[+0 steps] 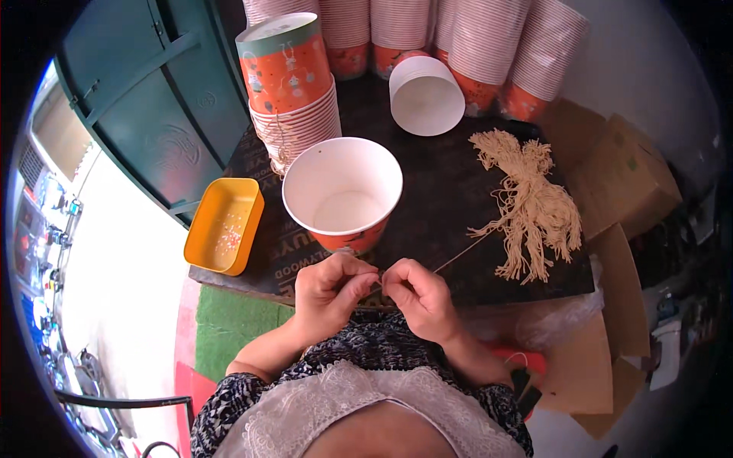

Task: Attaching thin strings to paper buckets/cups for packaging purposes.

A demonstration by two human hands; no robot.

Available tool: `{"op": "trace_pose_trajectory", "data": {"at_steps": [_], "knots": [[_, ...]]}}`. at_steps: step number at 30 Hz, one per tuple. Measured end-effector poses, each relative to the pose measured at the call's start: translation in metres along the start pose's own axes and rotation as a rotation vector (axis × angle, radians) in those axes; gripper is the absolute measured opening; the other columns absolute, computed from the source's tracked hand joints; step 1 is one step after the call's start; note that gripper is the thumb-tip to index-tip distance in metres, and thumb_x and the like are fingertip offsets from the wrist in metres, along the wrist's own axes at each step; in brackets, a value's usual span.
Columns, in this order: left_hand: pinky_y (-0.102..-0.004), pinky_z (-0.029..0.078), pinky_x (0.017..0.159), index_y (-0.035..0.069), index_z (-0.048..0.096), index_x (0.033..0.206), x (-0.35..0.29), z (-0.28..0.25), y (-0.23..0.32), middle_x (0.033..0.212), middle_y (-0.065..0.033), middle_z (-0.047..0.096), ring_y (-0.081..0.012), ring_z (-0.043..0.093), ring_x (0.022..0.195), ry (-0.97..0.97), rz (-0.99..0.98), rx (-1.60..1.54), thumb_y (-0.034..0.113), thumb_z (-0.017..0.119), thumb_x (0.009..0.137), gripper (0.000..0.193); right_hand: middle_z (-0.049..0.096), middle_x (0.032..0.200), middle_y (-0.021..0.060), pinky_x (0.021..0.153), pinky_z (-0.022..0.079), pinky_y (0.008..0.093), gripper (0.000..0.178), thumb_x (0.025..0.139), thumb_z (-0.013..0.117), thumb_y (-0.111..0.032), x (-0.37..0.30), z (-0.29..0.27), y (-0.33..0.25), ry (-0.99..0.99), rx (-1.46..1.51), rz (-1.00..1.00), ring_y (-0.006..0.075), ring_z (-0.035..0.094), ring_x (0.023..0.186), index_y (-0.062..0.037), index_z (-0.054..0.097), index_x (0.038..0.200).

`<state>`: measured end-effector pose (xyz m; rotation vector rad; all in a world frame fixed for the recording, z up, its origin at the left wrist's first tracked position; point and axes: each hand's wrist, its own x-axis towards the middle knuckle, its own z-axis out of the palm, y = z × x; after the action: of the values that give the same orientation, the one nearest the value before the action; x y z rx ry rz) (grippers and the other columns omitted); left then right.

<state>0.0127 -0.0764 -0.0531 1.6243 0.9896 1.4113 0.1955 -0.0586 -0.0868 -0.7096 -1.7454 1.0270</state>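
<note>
Close together at the table's near edge, both my hands are closed in a pinch. Out from my right hand (418,299) a thin beige string (461,253) runs toward a bundle of cut strings (528,200) on the right. The fingertips of my left hand (333,294) almost meet those of the right; what they pinch is too small to make out. Just beyond my hands stands an upright paper bucket (343,187), white inside with an orange printed outside. Left of it, a yellow tray (200,229) holds tiny pink and white beads (229,241).
On the dark plywood table (435,179), a stack of upside-down paper buckets (294,88) stands at the back left. One white-mouthed bucket (427,103) lies tilted near tall wrapped stacks (489,46). Cardboard boxes (622,175) sit at the right, a green metal door (164,107) at the left.
</note>
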Motion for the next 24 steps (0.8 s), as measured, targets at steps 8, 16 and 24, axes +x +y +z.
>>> {"op": "trace_pose_trajectory", "data": {"at_steps": [8, 16, 24], "knots": [[-0.0249, 0.047, 0.056, 0.000, 0.061, 0.085, -0.005, 0.000, -0.012, 0.073, -0.0055, 0.064, -0.0107, 0.059, 0.062, 0.084, 0.171, 0.151, -0.001, 0.068, 0.087, 0.008, 0.051, 0.067, -0.0056, 0.052, 0.036, 0.0196, 0.004, 0.090, 0.064, -0.001, 0.004, 0.020, -0.012, 0.154, 0.058, 0.019, 0.0000, 0.044, 0.060, -0.0013, 0.060, 0.090], [-0.0205, 0.041, 0.053, -0.001, 0.054, 0.084, 0.000, -0.017, -0.015, 0.072, -0.0054, 0.059, -0.0081, 0.052, 0.060, 0.347, 0.267, 0.122, -0.006, 0.061, 0.090, 0.010, 0.052, 0.060, -0.0007, 0.048, 0.037, 0.0218, 0.014, 0.088, 0.067, -0.001, 0.022, 0.022, 0.002, 0.408, -0.092, -0.042, 0.0017, 0.047, 0.055, -0.0020, 0.057, 0.080], [-0.0204, 0.039, 0.049, -0.001, 0.056, 0.085, -0.002, -0.026, -0.018, 0.070, -0.0045, 0.059, -0.0069, 0.052, 0.055, 0.308, 0.289, 0.222, -0.005, 0.061, 0.090, 0.008, 0.047, 0.058, -0.0065, 0.046, 0.031, 0.0198, 0.018, 0.087, 0.066, 0.003, 0.035, 0.029, 0.008, 0.463, -0.128, -0.054, -0.0012, 0.040, 0.054, -0.0023, 0.054, 0.075]]}}
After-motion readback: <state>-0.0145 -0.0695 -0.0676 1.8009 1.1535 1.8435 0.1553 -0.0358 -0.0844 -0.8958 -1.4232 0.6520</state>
